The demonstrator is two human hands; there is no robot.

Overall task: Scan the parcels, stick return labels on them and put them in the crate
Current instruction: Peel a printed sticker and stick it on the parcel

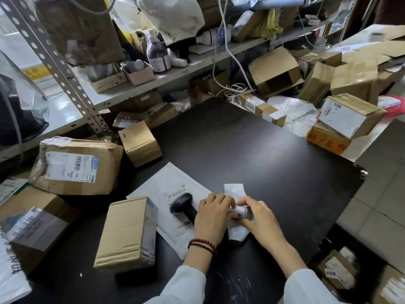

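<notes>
Pinching label strip (pixel 241 209) in both grips, left hand (pixel 213 213), right hand (pixel 259 219), scanner (pixel 182 204) on mailer (pixel 162 187), carton (pixel 127 231) beside

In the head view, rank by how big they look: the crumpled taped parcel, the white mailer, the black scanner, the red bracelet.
1. Crumpled taped parcel and white mailer: too close to rank; the mailer is partly covered.
2. Black scanner, handle partly under the left hand.
3. Red bracelet.

A white padded mailer (pixel 166 187) lies flat on the worktop (pixel 263 150), barcode up, with a black scanner (pixel 183 205) lying on it. A cardboard parcel (pixel 129 231) overlaps its left edge. The left hand (pixel 213 216) and the right hand (pixel 260 218) hold a white label strip (pixel 233 190).
</notes>
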